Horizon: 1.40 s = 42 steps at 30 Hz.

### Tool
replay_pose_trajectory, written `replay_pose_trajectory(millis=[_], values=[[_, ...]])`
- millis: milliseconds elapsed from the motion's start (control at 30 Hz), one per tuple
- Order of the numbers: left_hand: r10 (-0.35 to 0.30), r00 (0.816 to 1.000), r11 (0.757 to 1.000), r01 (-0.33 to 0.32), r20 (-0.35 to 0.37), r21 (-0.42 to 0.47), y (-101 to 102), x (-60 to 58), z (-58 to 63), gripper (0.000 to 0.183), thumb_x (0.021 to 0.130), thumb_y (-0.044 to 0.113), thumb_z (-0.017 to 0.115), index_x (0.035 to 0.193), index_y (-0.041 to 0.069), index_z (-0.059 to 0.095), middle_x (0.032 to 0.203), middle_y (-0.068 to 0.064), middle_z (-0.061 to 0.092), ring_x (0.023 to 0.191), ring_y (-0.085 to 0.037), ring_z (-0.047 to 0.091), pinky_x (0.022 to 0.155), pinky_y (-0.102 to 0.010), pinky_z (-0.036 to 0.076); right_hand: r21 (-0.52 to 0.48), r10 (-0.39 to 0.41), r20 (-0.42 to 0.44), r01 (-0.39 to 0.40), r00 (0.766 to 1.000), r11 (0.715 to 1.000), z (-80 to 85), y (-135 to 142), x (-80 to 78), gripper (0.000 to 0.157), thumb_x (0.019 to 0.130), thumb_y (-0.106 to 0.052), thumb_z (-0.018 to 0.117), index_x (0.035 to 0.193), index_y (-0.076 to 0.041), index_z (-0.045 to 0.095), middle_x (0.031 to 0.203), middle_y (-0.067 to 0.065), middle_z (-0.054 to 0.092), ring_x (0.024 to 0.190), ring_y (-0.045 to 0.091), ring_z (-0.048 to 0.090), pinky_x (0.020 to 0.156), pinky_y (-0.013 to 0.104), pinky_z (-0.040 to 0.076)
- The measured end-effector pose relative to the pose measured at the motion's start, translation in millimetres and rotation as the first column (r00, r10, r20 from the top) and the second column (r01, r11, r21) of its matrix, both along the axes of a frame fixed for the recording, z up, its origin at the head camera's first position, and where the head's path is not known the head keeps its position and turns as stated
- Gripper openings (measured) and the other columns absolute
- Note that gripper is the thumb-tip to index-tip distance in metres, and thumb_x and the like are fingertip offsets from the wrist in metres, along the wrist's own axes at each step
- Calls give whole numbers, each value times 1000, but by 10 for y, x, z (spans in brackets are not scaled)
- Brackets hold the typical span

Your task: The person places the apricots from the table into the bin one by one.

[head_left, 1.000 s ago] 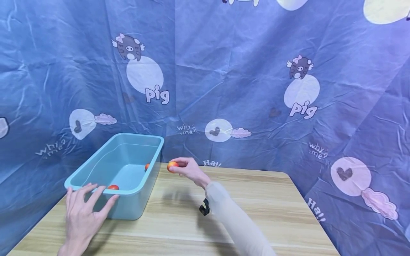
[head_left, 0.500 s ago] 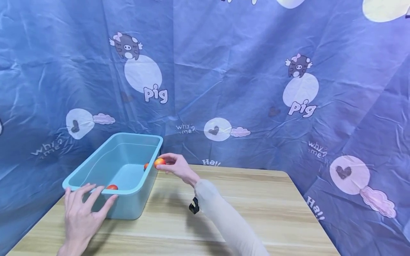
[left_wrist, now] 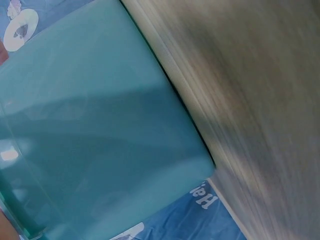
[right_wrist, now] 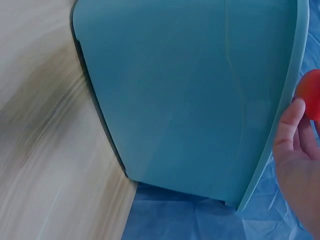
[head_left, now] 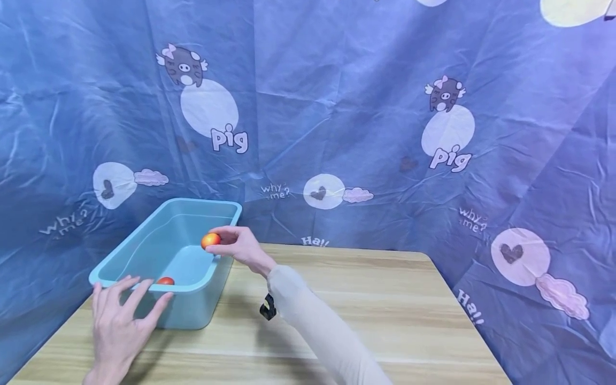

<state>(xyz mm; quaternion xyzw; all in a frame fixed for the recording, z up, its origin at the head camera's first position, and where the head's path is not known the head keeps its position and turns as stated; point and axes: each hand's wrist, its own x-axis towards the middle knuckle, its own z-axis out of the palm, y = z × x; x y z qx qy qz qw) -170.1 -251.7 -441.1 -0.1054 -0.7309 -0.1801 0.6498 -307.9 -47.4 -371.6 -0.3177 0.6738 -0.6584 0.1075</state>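
My right hand (head_left: 243, 247) pinches a round red-orange fruit (head_left: 210, 240) between thumb and fingers, over the right rim of a blue plastic tub (head_left: 194, 318). In the right wrist view the same fruit (right_wrist: 311, 95) shows beside the rim, partly cut off by the frame. My left hand (head_left: 115, 323) rests on the tub's near rim, fingers spread with their tips on the rim and the thumb against the outside. Inside the tub, close to the near wall, lies a red fruit (head_left: 166, 280), its lower part hidden by the rim.
The tub stands at the left of a wooden table (head_left: 366, 310). A blue printed cloth (head_left: 385, 133) hangs behind the table and along its sides. A black clip-like piece (head_left: 268, 307) shows under the right sleeve (head_left: 322, 326).
My right hand has moved left with its fruit, from beside the tub to over its right rim. Another fruit inside the tub is now hidden behind that hand. The left hand stays at the rim.
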Motion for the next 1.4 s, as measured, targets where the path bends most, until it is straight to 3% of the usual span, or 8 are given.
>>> replay_pose_trajectory(millis=[400, 733, 1067, 1400], values=[[7, 1000, 1000, -7, 20, 6, -16, 9, 4, 61, 69, 63, 63, 81, 4, 69, 88, -23, 61, 91, -40, 55, 99, -60, 21, 38, -29, 10, 29, 1000, 999, 34, -60, 31, 37, 71, -8, 76, 107, -13, 66, 89, -3, 69, 83, 8, 64, 69, 24, 50], [5, 999, 1000, -5, 37, 3, -38, 8, -11, 61, 69, 63, 63, 83, 4, 69, 90, -23, 60, 92, -40, 55, 99, -60, 20, 55, -49, -34, 50, 998, 997, -7, -117, 35, 38, 71, -9, 77, 108, -12, 66, 90, -6, 68, 84, 5, 63, 71, 22, 49], [6, 1000, 1000, -6, 21, 4, -16, 5, 7, 61, 69, 63, 63, 82, 4, 69, 89, -22, 61, 92, -40, 55, 99, -59, 21, 83, -38, -37, 41, 999, 996, -3, -103, 32, 40, 74, -12, 75, 112, -8, 63, 98, -8, 66, 90, 7, 63, 73, 21, 49], [-3, 1000, 1000, 3, 25, 2, -11, 10, 35, 60, 69, 63, 63, 82, 4, 69, 89, -22, 61, 91, -39, 55, 99, -58, 21, 3, -20, 7, 20, 1000, 1000, -45, -44, 42, 33, 78, -13, 71, 110, -7, 65, 100, -2, 67, 88, 6, 63, 70, 28, 51]])
